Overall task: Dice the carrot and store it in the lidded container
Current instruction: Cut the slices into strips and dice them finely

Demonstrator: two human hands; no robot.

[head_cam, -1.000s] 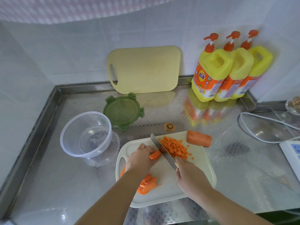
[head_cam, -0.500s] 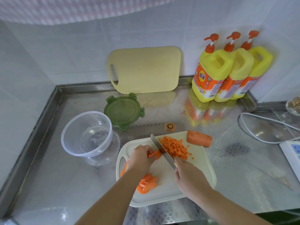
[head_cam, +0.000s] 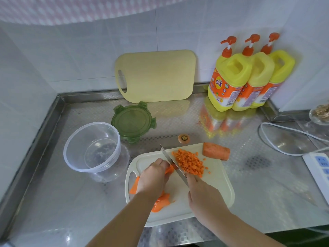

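The carrot [head_cam: 170, 169] is held down on the board [head_cam: 219, 189] by the left hand [head_cam: 153, 177], whose fingers [head_cam: 160, 163] are curled over it, so that only an orange end is seen at the fingertips. The knife [head_cam: 173, 164] is gripped by the right hand [head_cam: 203, 195], its fingers clenched round the handle, which is hidden. The blade is laid slantwise just beside the left fingertips, touching the carrot's exposed end. On the side of the blade away from the left fingers, just ahead of the right fingers, a heap of dice [head_cam: 189, 162] is piled on the board. Beyond the dice, farther from the right fingers, an uncut chunk [head_cam: 216, 151] is laid at the board's far edge. Slices [head_cam: 161, 204] are spread behind the left fingers, partly covered by wrist and forearm. A cut-off stub [head_cam: 183, 138] is left on the counter [head_cam: 71, 202] just past the blade's tip. Well to the left of the left fingers the clear container [head_cam: 91, 147] is stood open, and its green lid [head_cam: 133, 121] is laid flat just beyond it. Far beyond both hands a yellow board [head_cam: 156, 75] is leaned against the tiled wall, with three bottles [head_cam: 229, 77] lined up to its right. Far to the right of the right fingers a white cable [head_cam: 277, 132] and a power strip [head_cam: 318, 168] are seen.
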